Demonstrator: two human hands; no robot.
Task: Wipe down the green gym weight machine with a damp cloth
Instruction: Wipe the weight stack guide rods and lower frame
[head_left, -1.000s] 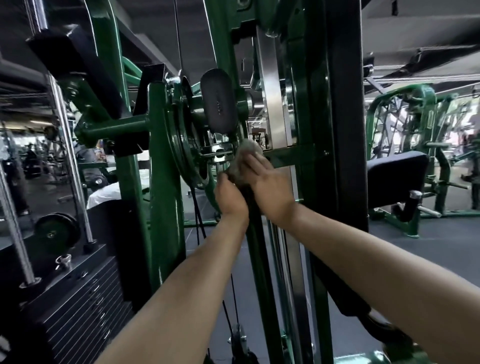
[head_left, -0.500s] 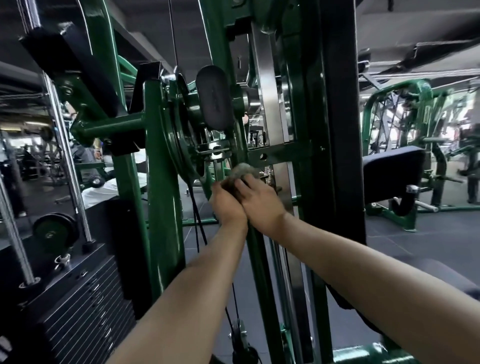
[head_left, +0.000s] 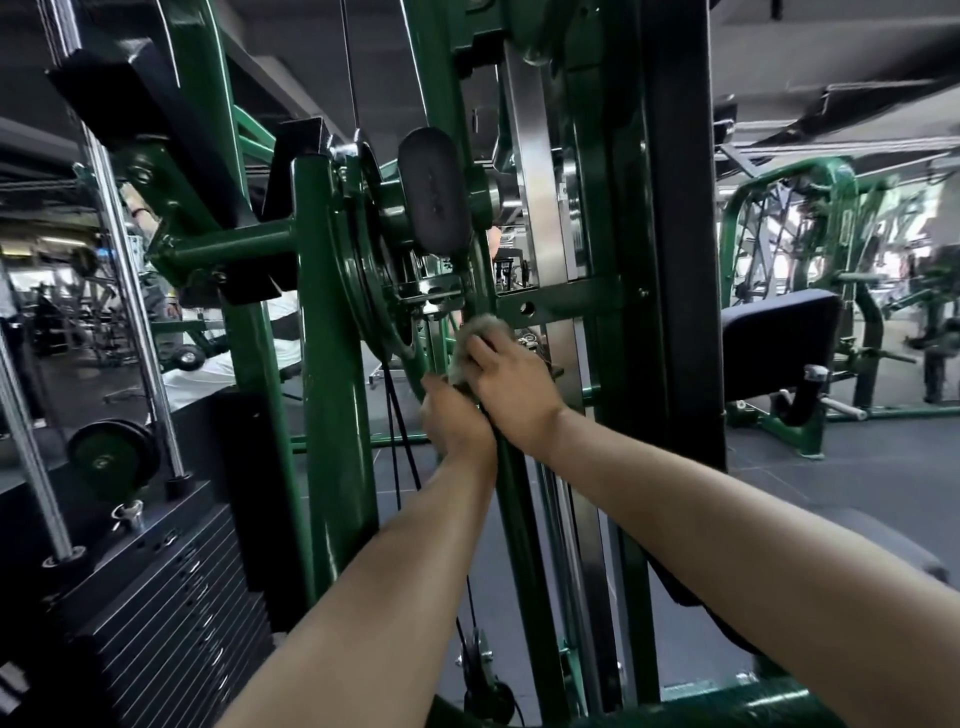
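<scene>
The crumpled grey damp cloth (head_left: 480, 338) sits against a slanted green steel bar (head_left: 511, 499) of the green gym weight machine (head_left: 332, 364), just below the green cross-member (head_left: 566, 301). Right hand (head_left: 511, 395): grip curled over the cloth, pressing it to the bar. Left hand (head_left: 457, 421): grip wrapped around the bar, just beneath the cloth. Black weight stack (head_left: 156, 613) stands lower left.

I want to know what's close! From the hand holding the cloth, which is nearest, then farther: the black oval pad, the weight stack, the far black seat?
From the right hand:
1. Black oval pad, just above.
2. Weight stack, lower left.
3. Black seat, far right, across the floor.
</scene>
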